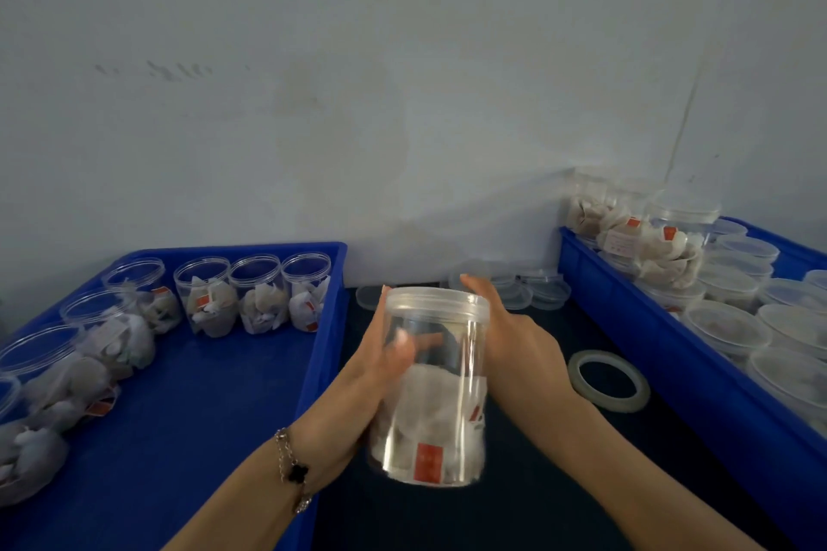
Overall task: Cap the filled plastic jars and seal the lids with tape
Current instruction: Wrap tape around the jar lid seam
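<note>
right now both hands have the clear plastic jar [429,389], held above the dark tabletop [528,483] between two blue plastic trays. the left hand [371,376] wraps its fingers round the jar's side; the right hand [514,336] lies along the other side, fingers stretched up to the clear lid [436,298] that sits on top. inside are white sachets with red tags. a roll of clear tape [608,380] lies flat just right of the hands. open filled jars [255,295] stand in the left tray [201,394], capped ones in the right tray [671,353]. spare lids [532,289] rest behind.
</note>
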Available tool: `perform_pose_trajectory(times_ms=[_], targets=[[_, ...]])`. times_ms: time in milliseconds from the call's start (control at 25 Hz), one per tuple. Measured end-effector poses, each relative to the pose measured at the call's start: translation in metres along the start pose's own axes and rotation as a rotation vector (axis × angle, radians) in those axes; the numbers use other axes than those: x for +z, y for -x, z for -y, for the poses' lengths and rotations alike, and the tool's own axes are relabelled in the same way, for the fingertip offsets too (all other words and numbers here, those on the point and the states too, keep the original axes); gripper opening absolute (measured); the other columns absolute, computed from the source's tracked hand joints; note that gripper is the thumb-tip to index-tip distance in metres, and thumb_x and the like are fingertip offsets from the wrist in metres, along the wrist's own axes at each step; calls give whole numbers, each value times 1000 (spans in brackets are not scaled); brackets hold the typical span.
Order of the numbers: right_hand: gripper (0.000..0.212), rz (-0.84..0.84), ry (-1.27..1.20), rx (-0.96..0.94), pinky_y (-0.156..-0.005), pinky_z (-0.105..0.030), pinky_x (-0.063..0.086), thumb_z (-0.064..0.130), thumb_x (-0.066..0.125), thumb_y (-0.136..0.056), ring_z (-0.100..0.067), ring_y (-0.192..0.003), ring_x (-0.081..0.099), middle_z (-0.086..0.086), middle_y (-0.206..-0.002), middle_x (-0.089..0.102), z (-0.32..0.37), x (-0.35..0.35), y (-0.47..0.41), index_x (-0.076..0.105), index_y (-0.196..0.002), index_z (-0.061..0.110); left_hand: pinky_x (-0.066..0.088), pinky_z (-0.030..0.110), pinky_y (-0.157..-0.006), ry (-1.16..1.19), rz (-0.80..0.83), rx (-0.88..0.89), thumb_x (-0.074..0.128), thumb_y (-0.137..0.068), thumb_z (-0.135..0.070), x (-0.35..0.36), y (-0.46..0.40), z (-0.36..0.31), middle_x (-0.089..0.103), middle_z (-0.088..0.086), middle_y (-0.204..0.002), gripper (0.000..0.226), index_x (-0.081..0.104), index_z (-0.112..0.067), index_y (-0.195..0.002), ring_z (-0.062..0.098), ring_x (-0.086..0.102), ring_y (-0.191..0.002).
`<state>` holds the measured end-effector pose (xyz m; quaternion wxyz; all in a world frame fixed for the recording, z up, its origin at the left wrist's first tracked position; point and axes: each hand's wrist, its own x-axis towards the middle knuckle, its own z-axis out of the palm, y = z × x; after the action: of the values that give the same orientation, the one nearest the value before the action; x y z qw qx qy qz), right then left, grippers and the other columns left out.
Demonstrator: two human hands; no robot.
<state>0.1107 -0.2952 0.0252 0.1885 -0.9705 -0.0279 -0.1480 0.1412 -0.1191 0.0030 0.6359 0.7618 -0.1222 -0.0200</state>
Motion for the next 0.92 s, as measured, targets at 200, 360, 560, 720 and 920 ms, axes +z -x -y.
perform_pose_trajectory(times_ms=[200,360,560,720,920], targets=[[92,-91,127,62,-40,-19,22,28,55,-92,-1,-48,43,12,-60,44,2,-3,6,-21,-142,41,41,2,-77,-94,-34,62,36,-84,-66,14,30,-14,47,-14,-119,56,33,-30,-127,-18,52,-96],[93,-89,142,100,-43,-19,27,26,57,-92,-2,-50,40,12,-67,44,3,-3,8,-20,-144,29,45,6,-62,-54,-124,98,38,-70,-71,21,42,-15,59,-7,-98,56,50,-28,-105,-10,59,-81],[124,7,77,22,-64,-24,44,25,62,-89,-8,-73,54,1,-106,57,11,9,18,-61,-107,38,48,21,-82,-283,-118,-92,73,-28,-70,28,44,-18,48,-13,-113,110,32,-29,-121,7,52,-105],[115,80,-50,-48,-66,-24,52,28,64,-88,-4,-70,58,10,-95,59,6,1,19,-41,-133,39,47,11,-67,-230,-190,-78,81,-46,-56,24,41,-18,56,-12,-104,83,44,-24,-113,2,58,-92],[120,299,-665,-153,-68,-17,52,57,83,-56,7,-78,62,20,-107,61,-9,-21,33,-13,-128,72,57,42,-73,198,-38,-136,81,-49,-60,6,33,-22,71,13,-81,68,67,-6,-88,27,69,-72]])
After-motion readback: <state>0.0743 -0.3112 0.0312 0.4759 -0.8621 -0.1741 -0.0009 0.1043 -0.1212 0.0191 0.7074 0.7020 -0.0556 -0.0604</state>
